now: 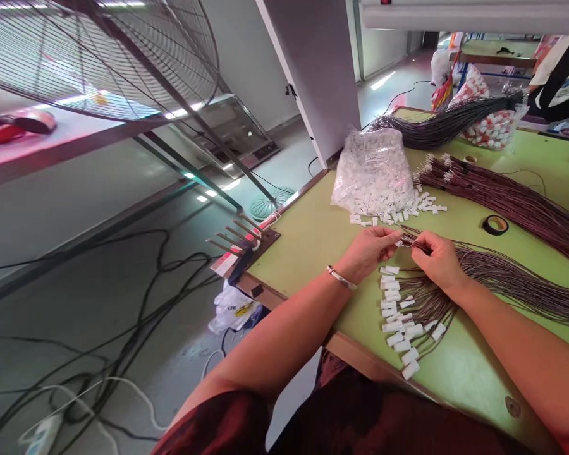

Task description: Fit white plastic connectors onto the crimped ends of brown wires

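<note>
My left hand (pixel 370 251) is closed in a pinch on a small white connector (pixel 399 242), mostly covered by the fingertips. Just to its right, my right hand (pixel 436 258) grips the ends of thin dark wires (pixel 410 240). The two hands nearly meet over the green table. A bundle of brown wires (pixel 512 278) runs under my right wrist to the right edge. Below the hands, wires fan out to a row of white connectors (pixel 392 295) on their ends. Loose white connectors (pixel 384 212) lie beyond my hands, spilling from a clear plastic bag (pixel 372 158).
A roll of black tape (pixel 495 225) lies right of my hands. Dark red wire bundles (pixel 512 196) and black wires (pixel 446 126) lie farther back. A pronged metal fixture (pixel 246 237) sits at the table's left corner. A large fan (pixel 99 57) stands left; cables (pixel 137 322) cross the floor.
</note>
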A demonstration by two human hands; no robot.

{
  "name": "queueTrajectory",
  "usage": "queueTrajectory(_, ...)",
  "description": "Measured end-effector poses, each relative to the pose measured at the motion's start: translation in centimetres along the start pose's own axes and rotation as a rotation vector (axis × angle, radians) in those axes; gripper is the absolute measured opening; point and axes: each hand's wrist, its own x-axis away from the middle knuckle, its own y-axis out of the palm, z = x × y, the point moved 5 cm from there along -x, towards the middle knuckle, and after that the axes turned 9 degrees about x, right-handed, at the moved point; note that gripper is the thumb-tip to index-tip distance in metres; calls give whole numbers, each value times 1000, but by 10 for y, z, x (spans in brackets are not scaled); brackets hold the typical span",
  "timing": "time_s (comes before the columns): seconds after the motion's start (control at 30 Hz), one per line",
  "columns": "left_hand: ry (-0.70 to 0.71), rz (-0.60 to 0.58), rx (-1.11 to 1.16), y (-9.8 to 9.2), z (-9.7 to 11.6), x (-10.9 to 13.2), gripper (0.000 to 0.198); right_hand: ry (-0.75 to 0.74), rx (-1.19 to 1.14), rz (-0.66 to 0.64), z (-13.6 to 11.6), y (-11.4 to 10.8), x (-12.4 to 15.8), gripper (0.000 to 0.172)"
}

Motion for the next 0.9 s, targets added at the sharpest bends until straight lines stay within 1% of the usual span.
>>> queueTrajectory(0.17, 28, -5, -57, 2, 4, 4, 31, 14, 27, 29, 3, 0, -1, 13)
queueTrajectory(0.33, -29, -29, -9, -1, 7, 8, 25, 37, 24, 46, 3, -3, 0, 13)
queueTrajectory(0.43, -53, -50, 4, -3, 8, 10, 27, 31, 16, 53, 2, -4, 0, 14)
queueTrajectory(0.63, -52, -68, 6, -4, 8, 9, 24, -7, 52, 63, 0, -5, 1, 14)
queueTrajectory(0.7, -33, -70, -35, -4, 9, 9, 24, -38, 91, 69, 0, -4, 1, 13)
queueTrajectory(0.8, 25, -69, -153, -1, 11, 10, 23, -97, 167, 91, 2, -3, 2, 10)
queueTrajectory(0.9, 81, -63, -283, 2, 10, 11, 22, -147, 214, 30, 4, 1, 2, 3)
